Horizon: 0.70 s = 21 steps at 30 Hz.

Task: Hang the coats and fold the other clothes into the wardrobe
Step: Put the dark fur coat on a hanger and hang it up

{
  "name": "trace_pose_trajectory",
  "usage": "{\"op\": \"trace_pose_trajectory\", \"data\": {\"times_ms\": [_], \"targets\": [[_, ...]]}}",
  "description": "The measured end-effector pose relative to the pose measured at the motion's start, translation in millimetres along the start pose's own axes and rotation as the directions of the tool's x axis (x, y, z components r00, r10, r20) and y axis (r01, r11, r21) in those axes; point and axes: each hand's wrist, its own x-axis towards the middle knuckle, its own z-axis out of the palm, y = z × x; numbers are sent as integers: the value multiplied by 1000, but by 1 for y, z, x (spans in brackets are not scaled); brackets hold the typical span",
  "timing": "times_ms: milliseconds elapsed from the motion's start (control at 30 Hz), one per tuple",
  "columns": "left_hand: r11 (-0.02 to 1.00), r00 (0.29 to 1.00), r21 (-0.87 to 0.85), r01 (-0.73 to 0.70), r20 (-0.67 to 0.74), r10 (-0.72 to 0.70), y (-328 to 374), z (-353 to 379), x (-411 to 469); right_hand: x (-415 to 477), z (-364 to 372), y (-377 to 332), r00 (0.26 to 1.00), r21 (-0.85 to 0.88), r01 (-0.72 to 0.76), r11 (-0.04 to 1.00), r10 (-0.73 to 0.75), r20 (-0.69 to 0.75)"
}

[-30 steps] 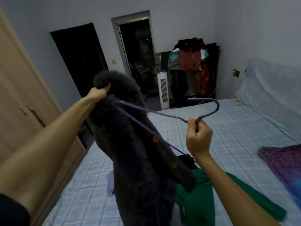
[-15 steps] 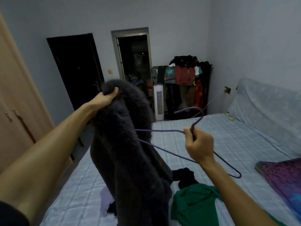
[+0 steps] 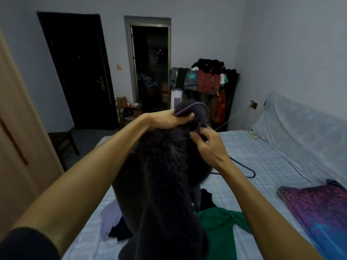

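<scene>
A dark grey furry coat (image 3: 161,184) hangs in front of me over the bed (image 3: 262,162). My left hand (image 3: 169,119) grips its fur collar together with the hook of a purple wire hanger (image 3: 201,109). My right hand (image 3: 208,145) pinches the hanger's neck just under the hook, against the collar. The hanger's right shoulder (image 3: 249,174) sticks out bare past the coat. On the bed beneath lie a green garment (image 3: 221,228), a black garment (image 3: 120,231) and a lilac one (image 3: 109,218). The wooden wardrobe (image 3: 16,139) stands at the left.
A purple patterned blanket (image 3: 319,209) lies on the bed's right side. A loaded clothes rack (image 3: 210,81) and a white tower fan (image 3: 176,97) stand at the far wall beside an open doorway (image 3: 150,68). A dark stool (image 3: 62,141) stands near the wardrobe.
The hanger has gone further into the coat, its hook now up at the collar. My left hand has shifted right and now holds hook and collar together. My right hand rose to the neck.
</scene>
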Motion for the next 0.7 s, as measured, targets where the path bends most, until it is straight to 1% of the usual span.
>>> {"op": "trace_pose_trajectory", "data": {"times_ms": [67,100,133,167,200,233,267,300,333,367,400,433,467,500,567,600,667,700], "targets": [[998,999,62,31,-15,-30,-6,3,-4,-1,4,2,995,-57,-93,994,92,-29],[993,998,102,54,-43,-50,-10,4,-5,-2,6,2,993,-109,-117,987,112,-44],[987,992,135,92,-103,-79,-14,5,-5,-1,10,3,991,-153,-125,980,118,-55],[978,974,162,135,-203,-100,-18,9,-8,0,13,5,992,-192,-121,974,111,-65],[966,927,197,170,-364,-89,-25,14,-11,2,16,5,993,-227,-107,968,91,-79],[944,819,260,205,-573,-20,-35,22,-17,5,18,5,992,-257,-98,961,75,-101],[910,648,332,248,-755,99,-44,35,-27,8,20,6,990,-277,-97,956,64,-126],[887,478,375,271,-852,214,-53,55,-40,11,20,7,987,-291,-101,951,60,-147],[881,387,392,267,-880,274,-61,78,-50,14,21,7,986,-301,-104,948,59,-154],[882,405,402,246,-869,284,-67,101,-58,17,22,8,987,-313,-106,944,61,-152],[882,477,406,238,-840,257,-74,121,-61,18,24,8,987,-327,-109,939,65,-144],[876,537,407,260,-815,220,-83,135,-62,18,26,7,989,-338,-113,934,72,-133],[859,554,407,311,-812,184,-93,143,-60,16,28,7,989,-336,-112,935,73,-126],[836,545,398,378,-826,147,-103,146,-56,12,29,7,989,-328,-109,938,71,-126],[800,495,327,503,-868,43,-116,153,-55,3,28,9,986,-313,-121,942,79,-144],[799,451,262,541,-892,-13,-121,164,-57,-1,28,11,985,-302,-127,945,84,-152],[817,336,42,575,-923,-189,-126,197,-58,-9,28,15,985,-286,-125,950,83,-154],[807,277,-108,581,-906,-320,-127,217,-56,-11,28,16,986,-290,-114,950,71,-154]]}}
